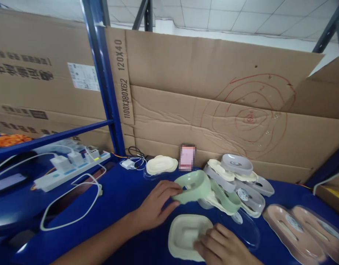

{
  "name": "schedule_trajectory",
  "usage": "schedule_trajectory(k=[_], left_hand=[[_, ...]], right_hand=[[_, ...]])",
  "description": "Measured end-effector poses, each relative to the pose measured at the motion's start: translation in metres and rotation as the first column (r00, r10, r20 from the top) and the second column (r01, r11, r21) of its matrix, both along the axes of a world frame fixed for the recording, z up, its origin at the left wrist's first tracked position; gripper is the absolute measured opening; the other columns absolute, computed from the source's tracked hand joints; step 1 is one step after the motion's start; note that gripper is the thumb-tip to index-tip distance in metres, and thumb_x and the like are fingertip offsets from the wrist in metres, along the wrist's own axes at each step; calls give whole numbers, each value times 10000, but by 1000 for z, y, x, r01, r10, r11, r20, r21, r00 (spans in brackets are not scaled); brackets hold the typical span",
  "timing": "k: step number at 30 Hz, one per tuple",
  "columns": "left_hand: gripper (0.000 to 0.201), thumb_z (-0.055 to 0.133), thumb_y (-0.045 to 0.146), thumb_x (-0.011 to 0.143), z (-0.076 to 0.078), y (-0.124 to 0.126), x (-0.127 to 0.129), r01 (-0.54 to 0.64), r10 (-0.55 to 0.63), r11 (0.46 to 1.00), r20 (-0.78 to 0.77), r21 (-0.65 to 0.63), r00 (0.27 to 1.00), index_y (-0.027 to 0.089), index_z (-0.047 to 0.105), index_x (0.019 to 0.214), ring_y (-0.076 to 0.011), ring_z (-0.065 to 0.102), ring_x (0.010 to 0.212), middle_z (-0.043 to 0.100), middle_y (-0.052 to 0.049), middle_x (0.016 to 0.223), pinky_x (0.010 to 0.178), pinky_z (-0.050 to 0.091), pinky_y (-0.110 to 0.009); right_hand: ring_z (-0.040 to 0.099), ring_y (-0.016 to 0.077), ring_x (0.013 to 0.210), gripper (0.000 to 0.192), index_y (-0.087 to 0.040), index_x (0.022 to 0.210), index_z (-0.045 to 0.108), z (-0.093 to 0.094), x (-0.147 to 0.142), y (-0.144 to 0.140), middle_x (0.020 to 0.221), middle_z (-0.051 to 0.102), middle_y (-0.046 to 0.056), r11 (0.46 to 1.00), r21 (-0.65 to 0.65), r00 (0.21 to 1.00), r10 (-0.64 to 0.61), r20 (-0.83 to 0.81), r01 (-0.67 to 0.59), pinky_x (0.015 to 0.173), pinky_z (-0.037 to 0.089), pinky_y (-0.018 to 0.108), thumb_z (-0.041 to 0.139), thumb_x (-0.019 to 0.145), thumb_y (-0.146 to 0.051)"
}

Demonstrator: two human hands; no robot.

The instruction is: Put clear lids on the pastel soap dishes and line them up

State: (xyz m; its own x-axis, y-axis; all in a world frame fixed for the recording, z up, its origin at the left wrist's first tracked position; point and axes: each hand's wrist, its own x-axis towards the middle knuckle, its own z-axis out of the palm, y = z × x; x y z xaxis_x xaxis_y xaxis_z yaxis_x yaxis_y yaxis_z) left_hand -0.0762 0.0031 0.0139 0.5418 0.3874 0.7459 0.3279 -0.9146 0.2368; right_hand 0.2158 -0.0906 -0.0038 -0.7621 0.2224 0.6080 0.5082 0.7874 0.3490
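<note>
My left hand (pixel 159 204) pinches the left edge of a light green plastic dish (pixel 195 184), which is tilted above the blue tabletop. A second green dish (pixel 227 200) lies just behind it, on a cream moulded tray. My right hand (pixel 223 244) has its fingers curled over the right side of another cream moulded tray (pixel 183 233), which has a rounded rectangular hollow. To the right of that tray lies a clear plastic cover (pixel 245 232) with a round label. The underside of the held dish is hidden.
Grey dishes (pixel 237 164) and cream trays are heaped at the back right. Pink dishes (pixel 293 230) in clear packaging lie at the right. A cream tray (pixel 161 165) and a phone (pixel 187 157) stand along the cardboard wall (pixel 169 106). A power strip (pixel 72 173) with cables occupies the left.
</note>
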Motion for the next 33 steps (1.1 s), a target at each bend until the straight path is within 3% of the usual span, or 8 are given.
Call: schedule_trajectory(k=[4,9,14,19,23,27,31,33], left_hand=[[203,543,248,1076,12,-20,3,145,-122,976,-143,165,982,167,578,1258,-243,720,1032,756,-134,1114,1055,539,-455],[137,528,221,1022,11,-28,5,220,-165,951,-246,219,955,176,594,1133,-246,720,910,771,-122,1033,911,563,-424],[73,538,218,984,4,-27,11,278,-193,939,-358,204,914,196,606,972,-232,696,892,769,-103,1040,880,539,-410],[93,592,269,956,-4,-25,17,272,-157,954,-560,127,813,204,643,914,-229,658,896,739,-75,972,859,493,-396],[172,637,368,974,-9,-23,18,241,-134,967,-627,88,767,204,683,1001,-238,634,927,735,-70,1005,894,467,-402],[292,655,437,1007,-11,-21,16,209,-156,978,-579,26,800,191,697,1159,-277,656,1107,728,-119,1210,1038,469,-454],[637,724,531,978,-16,-16,13,142,-192,980,-478,-138,857,189,571,1493,-408,459,1520,517,-234,1605,1237,380,-600],[763,743,553,974,-20,-13,12,139,-241,960,-460,-243,855,204,479,1599,-418,361,1607,425,-244,1689,1273,367,-610]], right_hand=[[744,193,993,499,-159,1198,752,-8,9,10,1055,823,67,992,-125,999,30,29,-26,932,555,339,587,1076,-614],[732,206,946,180,-177,1103,741,15,25,0,966,789,73,992,-100,985,64,-158,-80,917,574,363,652,1055,-327],[632,306,1388,438,-148,1431,644,18,24,6,1415,718,176,981,-176,996,-85,-4,83,1135,526,496,615,1086,-415],[698,251,1285,345,-160,1399,675,3,18,12,1369,759,129,957,-288,995,-12,97,39,1110,531,449,589,1104,-315],[701,253,1263,318,-159,1376,694,-1,14,11,1339,770,124,944,-330,994,19,110,18,1074,523,448,605,1095,-279],[687,249,1283,339,-150,1407,680,-2,14,13,1355,765,127,940,-342,995,26,97,9,1094,504,450,598,1097,-259],[676,249,1309,367,-135,1441,655,-3,17,15,1395,748,137,928,-372,997,12,79,18,1106,499,444,594,1102,-260],[681,249,1302,380,-152,1465,645,-5,17,17,1398,748,127,918,-395,995,1,101,39,1094,511,451,589,1105,-261]])
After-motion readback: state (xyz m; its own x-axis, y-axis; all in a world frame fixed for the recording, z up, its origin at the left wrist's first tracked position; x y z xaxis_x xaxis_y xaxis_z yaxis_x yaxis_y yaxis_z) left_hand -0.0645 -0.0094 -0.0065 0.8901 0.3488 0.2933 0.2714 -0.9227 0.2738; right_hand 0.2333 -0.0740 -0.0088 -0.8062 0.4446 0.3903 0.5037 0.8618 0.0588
